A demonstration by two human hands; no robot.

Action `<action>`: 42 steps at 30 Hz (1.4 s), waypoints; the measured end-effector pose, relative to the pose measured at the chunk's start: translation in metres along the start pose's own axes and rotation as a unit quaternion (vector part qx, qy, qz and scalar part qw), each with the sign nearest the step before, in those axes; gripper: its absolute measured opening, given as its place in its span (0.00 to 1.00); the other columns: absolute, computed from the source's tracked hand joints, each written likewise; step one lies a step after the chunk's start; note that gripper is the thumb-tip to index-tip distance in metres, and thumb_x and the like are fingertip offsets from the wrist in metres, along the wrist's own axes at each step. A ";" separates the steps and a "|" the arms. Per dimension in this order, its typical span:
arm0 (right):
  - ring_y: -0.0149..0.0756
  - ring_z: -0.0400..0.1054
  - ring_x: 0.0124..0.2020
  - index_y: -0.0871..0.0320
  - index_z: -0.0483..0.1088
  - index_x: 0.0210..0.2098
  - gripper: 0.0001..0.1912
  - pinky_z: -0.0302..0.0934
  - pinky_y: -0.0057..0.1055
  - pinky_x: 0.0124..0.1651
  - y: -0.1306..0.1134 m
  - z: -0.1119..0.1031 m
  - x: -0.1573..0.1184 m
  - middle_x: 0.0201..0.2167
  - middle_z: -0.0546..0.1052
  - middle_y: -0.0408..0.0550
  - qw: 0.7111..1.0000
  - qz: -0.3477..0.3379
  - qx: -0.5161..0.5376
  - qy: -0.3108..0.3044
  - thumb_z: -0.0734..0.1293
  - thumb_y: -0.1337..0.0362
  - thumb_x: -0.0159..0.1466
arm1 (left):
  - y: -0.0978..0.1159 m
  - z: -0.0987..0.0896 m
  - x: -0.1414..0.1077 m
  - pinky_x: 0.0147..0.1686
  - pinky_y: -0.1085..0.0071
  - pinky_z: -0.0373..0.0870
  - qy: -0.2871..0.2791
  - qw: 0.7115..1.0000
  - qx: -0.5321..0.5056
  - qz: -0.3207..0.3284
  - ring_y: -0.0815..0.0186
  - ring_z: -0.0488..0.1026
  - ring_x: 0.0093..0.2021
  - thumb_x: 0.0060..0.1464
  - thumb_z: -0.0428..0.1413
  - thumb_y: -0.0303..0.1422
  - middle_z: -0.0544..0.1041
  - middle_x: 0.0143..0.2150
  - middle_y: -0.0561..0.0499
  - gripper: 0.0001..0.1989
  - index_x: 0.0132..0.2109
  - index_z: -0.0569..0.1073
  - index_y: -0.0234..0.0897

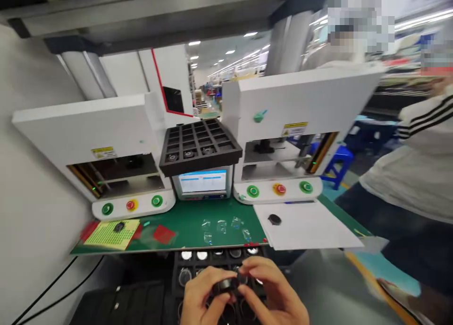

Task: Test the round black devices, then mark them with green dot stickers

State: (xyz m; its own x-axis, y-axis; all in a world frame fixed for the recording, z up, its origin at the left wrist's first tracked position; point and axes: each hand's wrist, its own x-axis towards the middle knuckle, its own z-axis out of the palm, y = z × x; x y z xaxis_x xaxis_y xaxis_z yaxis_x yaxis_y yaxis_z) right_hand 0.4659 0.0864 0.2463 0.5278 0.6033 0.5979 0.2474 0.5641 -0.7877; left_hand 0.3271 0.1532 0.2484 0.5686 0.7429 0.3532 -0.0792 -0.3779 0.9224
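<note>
Both hands are low in the middle of the head view, over a black tray [177,281] of round watch-like parts. Fingers and thumb of my left hand [205,296] close around a dark round part [224,286]. Pinched at the right side of that part is my right hand [271,292], with a small dark piece [242,275] between its fingertips; its exact shape is unclear. The two hands nearly meet at the fingertips.
A green bench [191,237] holds clear film pieces, a yellow-green sheet [109,234] and white paper [311,226] with a black disc [274,219]. Two white presses flank a screen [202,181] below a compartmented tray [201,160]. A person [421,159] stands at right.
</note>
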 end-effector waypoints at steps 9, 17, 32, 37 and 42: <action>0.31 0.75 0.30 0.55 0.73 0.34 0.11 0.72 0.25 0.35 -0.005 0.009 -0.005 0.28 0.79 0.43 0.998 -0.029 -0.050 0.001 0.69 0.78 0.58 | 0.006 -0.005 -0.001 0.30 0.79 0.73 -0.001 1.000 -0.013 -0.003 0.69 0.76 0.28 0.60 0.56 0.30 0.80 0.35 0.51 0.11 0.47 0.79 0.46; 0.33 0.74 0.29 0.53 0.68 0.33 0.15 0.71 0.30 0.33 -0.006 0.011 -0.009 0.27 0.79 0.44 0.981 -0.114 -0.156 0.010 0.65 0.81 0.58 | -0.005 0.011 -0.010 0.41 0.76 0.74 0.107 0.989 0.101 0.010 0.62 0.80 0.39 0.55 0.59 0.29 0.83 0.39 0.49 0.10 0.43 0.82 0.45; 0.37 0.72 0.43 0.61 0.69 0.49 0.14 0.70 0.40 0.45 0.219 -0.059 0.082 0.46 0.74 0.50 0.929 0.136 -0.314 -0.143 0.66 0.58 0.67 | -0.032 -0.014 0.005 0.24 0.80 0.67 0.290 0.910 -0.150 -0.256 0.73 0.68 0.22 0.42 0.67 0.49 0.75 0.25 0.54 0.23 0.37 0.77 0.34; 0.39 0.71 0.46 0.60 0.68 0.50 0.15 0.69 0.42 0.47 0.243 -0.047 0.089 0.49 0.72 0.51 0.915 0.202 -0.302 -0.176 0.66 0.59 0.68 | -0.031 -0.024 0.003 0.37 0.73 0.75 0.270 0.892 -0.219 -0.290 0.65 0.77 0.34 0.38 0.70 0.45 0.81 0.37 0.48 0.23 0.37 0.75 0.35; 0.36 0.71 0.42 0.60 0.69 0.49 0.14 0.70 0.38 0.43 0.241 -0.042 0.097 0.47 0.73 0.50 0.923 0.237 -0.249 -0.172 0.65 0.59 0.68 | -0.025 -0.021 0.006 0.26 0.80 0.67 0.278 0.896 -0.197 -0.285 0.74 0.67 0.25 0.38 0.70 0.46 0.81 0.36 0.46 0.24 0.37 0.77 0.32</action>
State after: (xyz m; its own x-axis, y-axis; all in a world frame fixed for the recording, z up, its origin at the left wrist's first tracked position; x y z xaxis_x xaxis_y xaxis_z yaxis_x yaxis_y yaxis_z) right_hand 0.6108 0.2572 0.1086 0.4050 0.9074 0.1122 0.4428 -0.0873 -0.8924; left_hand 0.3157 0.1785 0.2312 0.1211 0.9552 -0.2700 -0.2512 0.2926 0.9226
